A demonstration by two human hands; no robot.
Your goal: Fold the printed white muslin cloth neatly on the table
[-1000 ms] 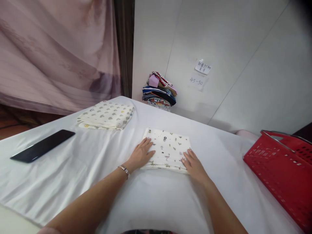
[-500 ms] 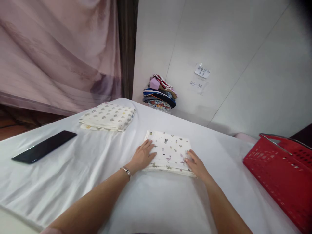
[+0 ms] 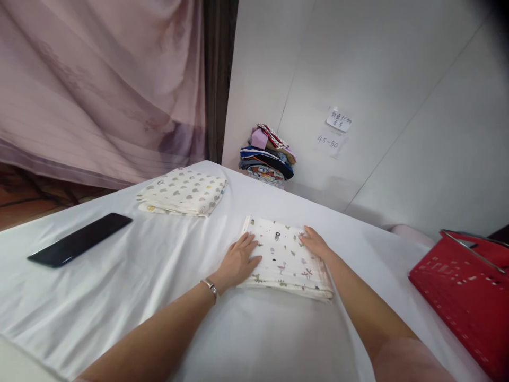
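Observation:
A folded white cloth with small animal prints (image 3: 284, 254) lies on the white table cover (image 3: 159, 276) in front of me. My left hand (image 3: 238, 261) rests flat on its near left corner, fingers stretched out, a bracelet on the wrist. My right hand (image 3: 316, 243) lies on the cloth's far right edge, fingers extended toward the far side, with nothing held in it.
A second folded cloth with grey dots (image 3: 183, 191) sits at the far left. A black phone (image 3: 80, 245) lies at the left. A red plastic basket (image 3: 465, 294) stands at the right edge. A pile of coloured clothes (image 3: 267, 157) sits against the wall.
My right hand slid from the cloth's near right corner up along its right edge to the far side. The left hand stayed in place.

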